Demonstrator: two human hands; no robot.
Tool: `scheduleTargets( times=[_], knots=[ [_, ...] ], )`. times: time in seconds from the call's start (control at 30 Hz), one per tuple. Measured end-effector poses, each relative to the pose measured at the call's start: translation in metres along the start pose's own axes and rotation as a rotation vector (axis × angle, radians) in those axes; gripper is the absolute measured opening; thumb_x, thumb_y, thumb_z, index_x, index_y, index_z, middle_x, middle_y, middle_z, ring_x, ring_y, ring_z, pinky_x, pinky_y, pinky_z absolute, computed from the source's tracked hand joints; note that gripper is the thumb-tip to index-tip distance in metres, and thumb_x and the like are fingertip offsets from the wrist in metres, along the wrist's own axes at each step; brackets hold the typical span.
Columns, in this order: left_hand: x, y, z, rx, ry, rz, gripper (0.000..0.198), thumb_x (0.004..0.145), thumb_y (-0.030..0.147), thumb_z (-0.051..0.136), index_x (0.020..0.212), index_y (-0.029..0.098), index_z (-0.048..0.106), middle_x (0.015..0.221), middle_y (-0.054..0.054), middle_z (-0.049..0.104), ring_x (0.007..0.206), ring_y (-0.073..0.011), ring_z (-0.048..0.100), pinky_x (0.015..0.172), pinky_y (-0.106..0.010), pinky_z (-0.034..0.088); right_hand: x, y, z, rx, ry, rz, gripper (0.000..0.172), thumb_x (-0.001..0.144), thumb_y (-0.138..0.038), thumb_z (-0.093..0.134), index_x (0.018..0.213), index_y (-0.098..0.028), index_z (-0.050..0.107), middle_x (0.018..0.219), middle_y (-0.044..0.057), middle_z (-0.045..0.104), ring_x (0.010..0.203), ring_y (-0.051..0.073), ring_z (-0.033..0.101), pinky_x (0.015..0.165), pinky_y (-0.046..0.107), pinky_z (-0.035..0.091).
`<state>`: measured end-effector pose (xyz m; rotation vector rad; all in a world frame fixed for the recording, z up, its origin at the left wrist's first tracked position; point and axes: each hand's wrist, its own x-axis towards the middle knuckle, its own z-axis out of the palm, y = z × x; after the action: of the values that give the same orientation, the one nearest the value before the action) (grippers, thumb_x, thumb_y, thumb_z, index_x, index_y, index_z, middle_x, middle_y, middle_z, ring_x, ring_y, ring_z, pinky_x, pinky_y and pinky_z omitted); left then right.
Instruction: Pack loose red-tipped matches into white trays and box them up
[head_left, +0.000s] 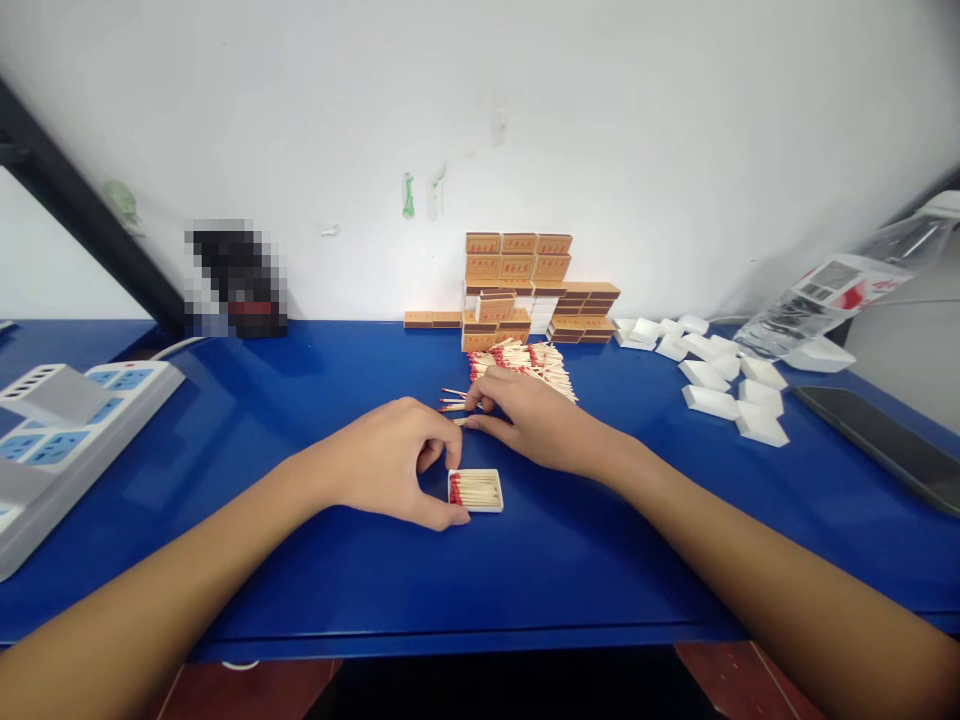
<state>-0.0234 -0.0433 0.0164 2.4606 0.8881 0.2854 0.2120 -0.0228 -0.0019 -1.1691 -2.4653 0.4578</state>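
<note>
Blue table (300,560): left hand (390,460) steadies matchbox tray (475,490) (full).

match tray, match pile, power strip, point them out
match tray (499,491), head view, right rim
match pile (541,362), head view, middle of the heap
power strip (79,440), head view, white top face

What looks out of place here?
A few loose matches lie scattered by the right hand, apart from the main pile. The filled tray at the left hand looks tidy; nothing looks damaged.
</note>
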Motion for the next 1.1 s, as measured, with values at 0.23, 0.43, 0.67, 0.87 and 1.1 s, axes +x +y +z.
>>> scheduleTargets(
  times=[0.23, 0.43, 0.67, 0.87, 1.1],
  knots=[
    [0.0, 0.003, -0.002, -0.015, -0.042, -0.041, 0.037, 0.066, 0.049, 0.088, 0.08, 0.02, 0.07, 0.065, 0.005, 0.06, 0.056, -0.01, 0.052, 0.054, -0.025, 0.037, -0.002, 0.002, -0.002, 0.037, 0.048, -0.117, 0.002, 0.097, -0.018, 0.068, 0.097, -0.018, 0.069, 0.095, 0.005, 0.063, 0.091, 0.019, 0.059, 0.076, 0.03, 0.044],
    [0.0, 0.004, -0.003, -0.01, -0.05, -0.06, 0.037, 0.067, 0.051, 0.087, 0.08, 0.021, 0.069, 0.065, 0.005, 0.059, 0.055, -0.0099, 0.052, 0.052, -0.025, 0.036, 0.002, -0.006, 0.011, 0.04, 0.034, -0.091, 0.007, 0.098, -0.014, 0.064, 0.097, -0.017, 0.071, 0.1, 0.006, 0.064, 0.089, 0.018, 0.061, 0.075, 0.03, 0.045],
    [0.0, 0.003, -0.003, -0.01, -0.051, -0.06, 0.037, 0.069, 0.052, 0.086, 0.08, 0.021, 0.069, 0.066, 0.006, 0.059, 0.056, -0.0095, 0.052, 0.052, -0.025, 0.036, 0.003, -0.005, 0.01, 0.03, 0.025, -0.081, 0.007, 0.1, -0.016, 0.063, 0.098, -0.017, 0.07, 0.101, 0.006, 0.064, 0.091, 0.019, 0.061, 0.078, 0.03, 0.045],
    [0.0, 0.002, -0.003, -0.025, -0.049, -0.052, 0.037, 0.069, 0.052, 0.087, 0.081, 0.021, 0.07, 0.066, 0.005, 0.059, 0.057, -0.0099, 0.053, 0.052, -0.025, 0.037, 0.002, 0.0, 0.008, 0.002, 0.003, -0.06, 0.009, 0.101, -0.018, 0.061, 0.092, -0.018, 0.065, 0.1, 0.006, 0.064, 0.089, 0.019, 0.06, 0.076, 0.03, 0.044],
    [0.0, 0.003, -0.003, -0.014, -0.045, -0.051, 0.036, 0.068, 0.051, 0.087, 0.08, 0.021, 0.07, 0.065, 0.006, 0.059, 0.056, -0.0097, 0.052, 0.052, -0.025, 0.036, 0.003, 0.005, 0.008, 0.009, 0.036, -0.107, 0.004, 0.101, -0.022, 0.065, 0.104, -0.019, 0.067, 0.105, 0.007, 0.063, 0.091, 0.019, 0.06, 0.079, 0.031, 0.044]
  ],
)
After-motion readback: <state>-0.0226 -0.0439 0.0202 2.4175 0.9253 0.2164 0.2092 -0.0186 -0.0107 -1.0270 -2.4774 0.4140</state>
